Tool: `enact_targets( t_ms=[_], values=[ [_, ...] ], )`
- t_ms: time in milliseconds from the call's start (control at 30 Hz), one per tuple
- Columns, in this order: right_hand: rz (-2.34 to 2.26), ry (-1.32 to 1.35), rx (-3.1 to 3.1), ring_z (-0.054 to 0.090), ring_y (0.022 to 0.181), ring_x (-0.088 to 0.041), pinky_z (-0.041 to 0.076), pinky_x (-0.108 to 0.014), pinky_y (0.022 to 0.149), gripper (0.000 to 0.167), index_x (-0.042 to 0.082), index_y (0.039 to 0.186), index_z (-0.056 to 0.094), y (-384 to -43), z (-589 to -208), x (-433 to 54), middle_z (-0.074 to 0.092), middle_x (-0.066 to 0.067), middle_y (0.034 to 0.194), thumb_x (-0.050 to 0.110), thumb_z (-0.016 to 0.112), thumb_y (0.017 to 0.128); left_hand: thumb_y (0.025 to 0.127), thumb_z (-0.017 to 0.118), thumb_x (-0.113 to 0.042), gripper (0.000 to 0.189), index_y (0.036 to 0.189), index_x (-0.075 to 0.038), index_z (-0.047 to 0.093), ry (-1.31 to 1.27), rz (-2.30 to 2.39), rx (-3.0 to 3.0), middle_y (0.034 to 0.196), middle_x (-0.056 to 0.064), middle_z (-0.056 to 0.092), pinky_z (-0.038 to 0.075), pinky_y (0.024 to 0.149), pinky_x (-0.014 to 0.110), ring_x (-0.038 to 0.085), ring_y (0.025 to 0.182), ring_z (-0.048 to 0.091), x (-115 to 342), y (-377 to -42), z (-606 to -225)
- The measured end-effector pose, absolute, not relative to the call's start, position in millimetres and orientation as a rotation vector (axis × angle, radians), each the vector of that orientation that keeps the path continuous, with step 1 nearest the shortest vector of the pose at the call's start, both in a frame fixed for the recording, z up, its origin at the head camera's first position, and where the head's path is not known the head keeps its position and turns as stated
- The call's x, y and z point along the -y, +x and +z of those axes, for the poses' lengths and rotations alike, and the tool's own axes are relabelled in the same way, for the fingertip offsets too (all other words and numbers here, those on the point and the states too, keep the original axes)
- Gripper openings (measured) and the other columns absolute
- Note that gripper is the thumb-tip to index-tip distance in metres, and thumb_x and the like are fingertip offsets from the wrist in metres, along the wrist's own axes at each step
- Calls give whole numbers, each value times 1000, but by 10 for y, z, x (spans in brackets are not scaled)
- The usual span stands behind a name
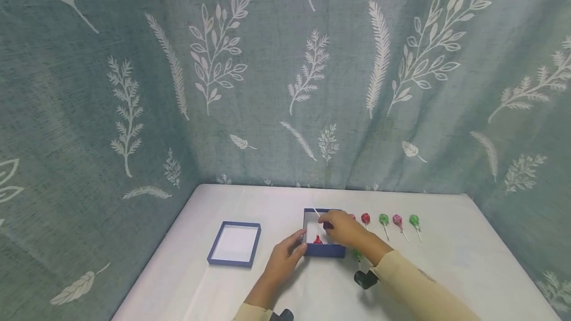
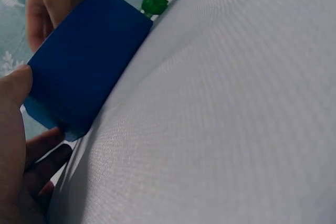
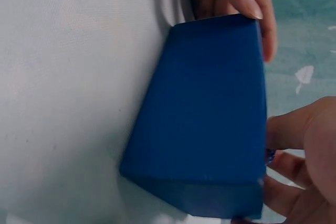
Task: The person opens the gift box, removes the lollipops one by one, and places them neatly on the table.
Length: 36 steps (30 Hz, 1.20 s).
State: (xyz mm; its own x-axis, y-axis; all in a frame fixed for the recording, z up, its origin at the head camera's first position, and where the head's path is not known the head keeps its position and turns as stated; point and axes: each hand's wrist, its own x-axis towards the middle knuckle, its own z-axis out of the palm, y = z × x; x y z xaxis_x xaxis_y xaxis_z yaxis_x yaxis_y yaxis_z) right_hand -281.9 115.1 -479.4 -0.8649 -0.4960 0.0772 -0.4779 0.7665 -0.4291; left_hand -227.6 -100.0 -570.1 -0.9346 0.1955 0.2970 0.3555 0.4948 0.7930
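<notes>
An open blue box stands on the white table, with a red lollipop lying inside. At its left front corner my left hand holds the box, thumb and fingers about the corner; the left wrist view shows the thumb at the top edge and the fingers lower down. My right hand reaches over the box's right side and pinches a dark purple lollipop by its wrapped head. Its white stick points up and left. In the right wrist view only a sliver of that lollipop shows.
A blue-rimmed lid or tray lies left of the box. Right of it is a row of lollipops, including a red one, a green one and a pink one. Another green lollipop is partly under my right forearm. Patterned curtains surround the table.
</notes>
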Motion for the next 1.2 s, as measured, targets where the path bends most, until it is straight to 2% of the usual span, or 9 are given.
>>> enact_targets(
  t_ms=[267, 500, 700, 933, 1200],
  values=[
    [-860, -731, -2982, 65, 95, -20, 53, -42, 86, 33, 11, 116, 64, -2780, -4623, -1331, 67, 1, 101, 7, 71, 85, 98, 53, -47, 49, 140, -22, 54, -459, -1438, 2571, 137, 2, 57, 35, 108, 51, 27, 130, 48, 997, -2287, -5701],
    [-976, -650, -3013, 61, 87, -15, 53, -39, 79, 30, 9, 112, 67, -2777, -4704, -1548, 64, 4, 98, 6, 74, 82, 98, 54, -45, 49, 140, -20, 54, -441, -1427, 2576, 136, 5, 58, 34, 108, 52, 30, 130, 48, 1011, -2274, -5708],
    [-1131, -581, -3024, 61, 91, -19, 51, -45, 82, 26, 11, 109, 69, -2730, -4739, -1773, 64, 3, 100, 8, 75, 84, 98, 54, -46, 48, 140, -23, 54, -463, -1448, 2564, 134, 4, 59, 35, 108, 52, 29, 129, 49, 982, -2291, -5726],
    [-1225, -545, -3009, 64, 101, -27, 54, -44, 88, 26, 6, 116, 67, -2639, -4761, -2006, 62, -5, 111, 9, 69, 90, 97, 54, -47, 49, 140, -22, 55, -453, -1446, 2568, 134, 3, 59, 34, 108, 51, 28, 130, 48, 980, -2269, -5711],
    [-1289, -463, -3059, 63, 100, -28, 54, -45, 87, 34, 3, 123, 64, -2533, -4746, -2279, 62, -11, 113, 7, 69, 90, 98, 53, -47, 48, 140, -24, 54, -455, -1428, 2567, 135, 2, 58, 35, 108, 51, 28, 129, 49, 1011, -2292, -5711]
  ],
)
